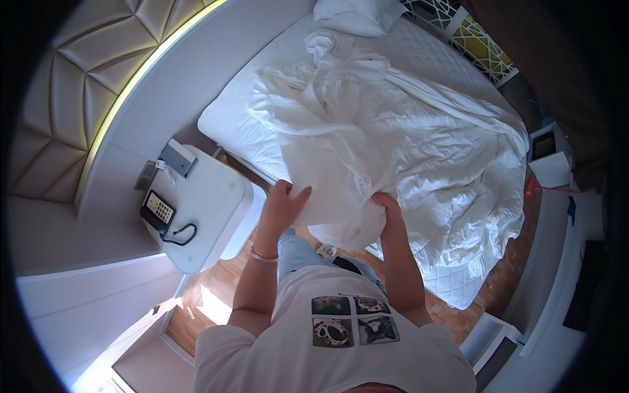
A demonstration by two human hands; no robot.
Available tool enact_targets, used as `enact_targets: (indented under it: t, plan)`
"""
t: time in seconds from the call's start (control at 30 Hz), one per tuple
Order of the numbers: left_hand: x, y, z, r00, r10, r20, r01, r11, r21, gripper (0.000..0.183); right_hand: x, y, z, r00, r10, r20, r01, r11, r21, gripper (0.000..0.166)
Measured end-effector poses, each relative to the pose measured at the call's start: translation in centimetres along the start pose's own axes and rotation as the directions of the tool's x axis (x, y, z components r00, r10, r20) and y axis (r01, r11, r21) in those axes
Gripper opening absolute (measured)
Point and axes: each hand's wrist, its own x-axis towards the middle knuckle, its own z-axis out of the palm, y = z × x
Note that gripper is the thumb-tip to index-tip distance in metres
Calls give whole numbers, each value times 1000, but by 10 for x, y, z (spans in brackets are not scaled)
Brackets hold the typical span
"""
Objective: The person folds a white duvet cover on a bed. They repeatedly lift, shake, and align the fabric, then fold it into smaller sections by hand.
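White bed linen point(339, 162), a thin cover that is bunched and creased, hangs over the near edge of the bed in front of me. My left hand point(285, 206) is at its left edge, thumb and fingers around the cloth. With my right hand point(388, 204) I pinch a gathered fold of it. A crumpled white duvet point(452, 172) lies to the right, touching the linen, on a quilted white mattress point(231, 118). White pillows point(361, 17) rest at the far end of the bed.
A white bedside table point(211, 196) on the left holds a corded telephone point(158, 211) and a grey box point(178, 157). A padded wall panel point(73, 98) rises behind. Wooden floor point(216, 294) shows around me. A small white cabinet point(550, 157) stands beyond the bed at right.
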Motion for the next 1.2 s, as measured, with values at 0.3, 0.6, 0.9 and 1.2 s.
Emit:
enact_targets:
  t: [0.3, 0.6, 0.9, 1.2]
  plan:
    - [8, -2, 5, 975, 86, 204, 116, 589, -800, 24, 6, 6, 15, 991, 14, 130, -8, 999, -42, 50]
    - [-14, -9, 98, 967, 105, 232, 165, 434, -886, 38, 16, 5, 21, 989, 50, 140, 3, 934, -357, 51]
    - [-10, -43, 99, 873, 375, 312, 315, 56, -947, 39, 4, -18, 110, 996, -83, 21, 21, -8, -1000, 67]
    - [-1, -44, 105, 953, 187, 238, 148, 398, -905, 60, 2, -19, 138, 884, 354, 305, 342, -46, -938, 70]
